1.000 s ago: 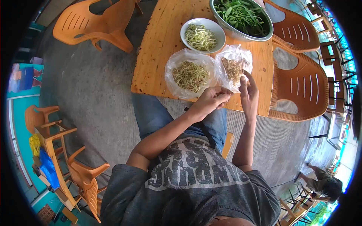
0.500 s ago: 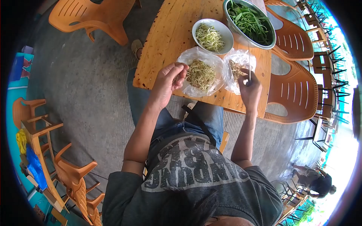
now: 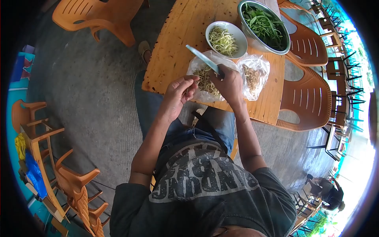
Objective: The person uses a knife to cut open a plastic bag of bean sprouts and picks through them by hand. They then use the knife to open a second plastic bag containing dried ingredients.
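My left hand (image 3: 179, 94) is closed in a pinch at the left edge of a clear plastic bag (image 3: 193, 65); whatever its fingertips hold is too small to make out. In my right hand (image 3: 229, 85) is a knife (image 3: 202, 58), its pale blade pointing up and left over the bean sprouts (image 3: 205, 83) on that bag. A second plastic bag (image 3: 263, 65) with brownish scraps (image 3: 252, 77) lies to the right. Behind the bags, a white bowl (image 3: 242, 42) contains pale sprouts (image 3: 223, 40).
A metal bowl of green leaves (image 3: 264, 29) stands at the back right of the wooden table (image 3: 173, 43). Orange chairs (image 3: 306, 98) stand right of the table, and others (image 3: 104, 17) at the left. Another person (image 3: 331, 193) is far off at the lower right.
My right hand has moved left from the scraps bag to the sprouts, and the knife blade now shows clearly. My left hand has stayed nearly in place, still pinched.
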